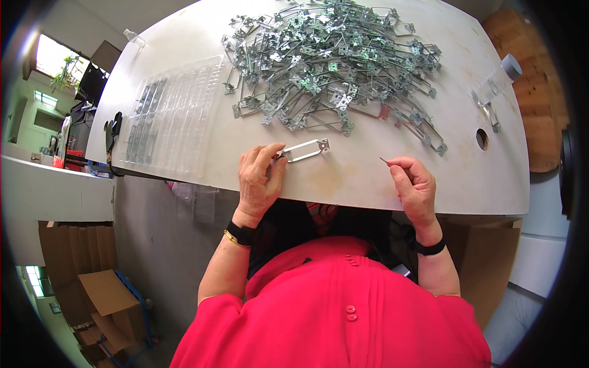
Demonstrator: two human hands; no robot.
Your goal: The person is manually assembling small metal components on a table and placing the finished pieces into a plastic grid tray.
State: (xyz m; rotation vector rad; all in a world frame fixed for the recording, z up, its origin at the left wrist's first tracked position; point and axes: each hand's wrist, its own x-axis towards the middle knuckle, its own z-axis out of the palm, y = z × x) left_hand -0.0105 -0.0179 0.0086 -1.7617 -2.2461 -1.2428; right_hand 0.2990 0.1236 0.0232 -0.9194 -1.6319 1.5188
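My left hand (259, 178) pinches one end of a metal bracket (302, 149), a narrow frame of two parallel rods with a small plate at its far end. The bracket is held just above the white table, pointing right. Over to the right, my right hand (415, 186) is closed in a pinch on a thin, dark, pin-like piece (384, 161) whose tip sticks out to the left. What the rest of that piece looks like is hidden by the fingers. Beyond both hands lies a large heap of similar metal brackets (325, 67), tangled together.
A clear plastic tray (184, 116) with slots lies at the left, several metal pieces in its left part. Black-handled scissors (111, 132) lie beside it at the table's edge. The white table (362, 184) has a round hole (482, 139) at the right. Cardboard boxes (113, 300) stand lower left.
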